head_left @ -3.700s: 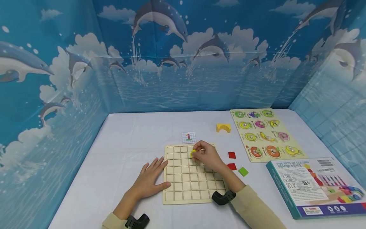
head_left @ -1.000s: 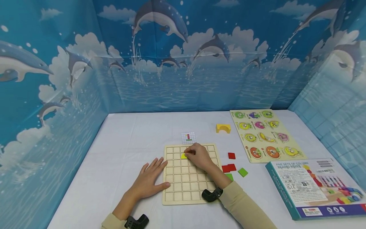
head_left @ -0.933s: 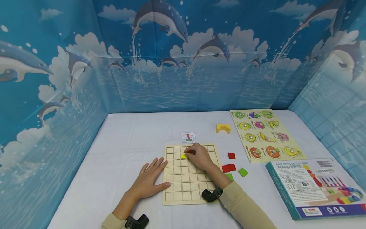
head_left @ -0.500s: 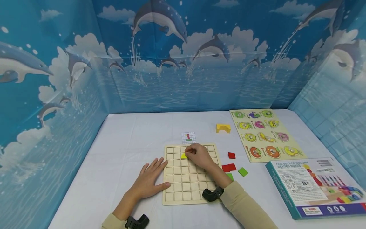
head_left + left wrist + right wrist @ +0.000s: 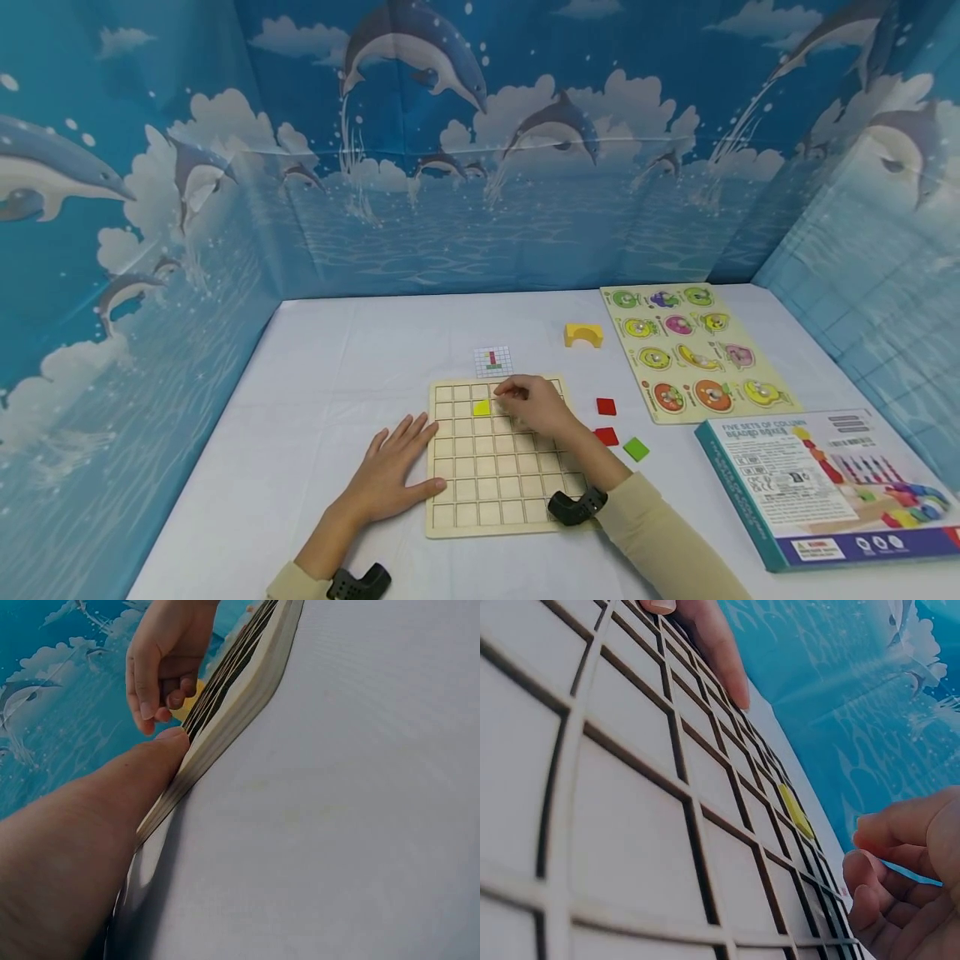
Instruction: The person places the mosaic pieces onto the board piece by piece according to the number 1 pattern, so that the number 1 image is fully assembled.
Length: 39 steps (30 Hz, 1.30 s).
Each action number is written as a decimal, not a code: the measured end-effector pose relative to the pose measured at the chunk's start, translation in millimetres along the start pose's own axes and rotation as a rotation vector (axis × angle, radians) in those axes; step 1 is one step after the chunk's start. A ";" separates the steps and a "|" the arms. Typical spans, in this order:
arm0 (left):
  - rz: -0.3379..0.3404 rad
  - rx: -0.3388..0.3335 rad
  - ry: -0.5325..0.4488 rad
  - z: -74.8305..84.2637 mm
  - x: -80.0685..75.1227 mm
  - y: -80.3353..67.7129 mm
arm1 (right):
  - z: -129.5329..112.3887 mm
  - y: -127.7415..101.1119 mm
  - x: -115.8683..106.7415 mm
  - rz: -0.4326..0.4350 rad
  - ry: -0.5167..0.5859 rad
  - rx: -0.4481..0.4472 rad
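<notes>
Yellow tile (image 5: 482, 407) sits in the grid board (image 5: 495, 492), its right edge hidden behind my right hand (image 5: 534, 406). That hand's fingers curl loosely just beside it, gripping nothing; my left hand (image 5: 392, 468) lies flat, fingers straight, against the board's edge.

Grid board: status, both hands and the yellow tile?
Left hand flat, bracing the grid board edge. Right hand empty, fingers loosely curled, just right of the yellow tile. Tile sits in a second-row cell. Nothing obstructing.
</notes>
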<state>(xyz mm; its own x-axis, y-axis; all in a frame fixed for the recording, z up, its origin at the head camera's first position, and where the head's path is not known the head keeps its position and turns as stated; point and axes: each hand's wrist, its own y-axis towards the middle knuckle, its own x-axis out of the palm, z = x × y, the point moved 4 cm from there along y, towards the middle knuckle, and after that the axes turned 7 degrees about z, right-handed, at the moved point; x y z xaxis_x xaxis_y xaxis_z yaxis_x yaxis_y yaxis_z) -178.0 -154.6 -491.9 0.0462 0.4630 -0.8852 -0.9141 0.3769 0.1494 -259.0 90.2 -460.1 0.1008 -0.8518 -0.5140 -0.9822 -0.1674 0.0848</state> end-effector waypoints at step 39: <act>-0.006 0.002 -0.002 0.2 -1.1 0.7 | 46.9 -28.2 -91.5 0.169 0.058 0.131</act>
<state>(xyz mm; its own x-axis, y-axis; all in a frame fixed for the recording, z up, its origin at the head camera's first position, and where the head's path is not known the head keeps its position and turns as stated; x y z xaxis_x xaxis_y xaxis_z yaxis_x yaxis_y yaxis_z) -178.6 -154.7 -490.7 0.0526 0.4622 -0.8852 -0.9132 0.3809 0.1447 -248.0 196.1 -455.5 -0.0619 -0.8902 -0.4513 -0.9977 0.0431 0.0518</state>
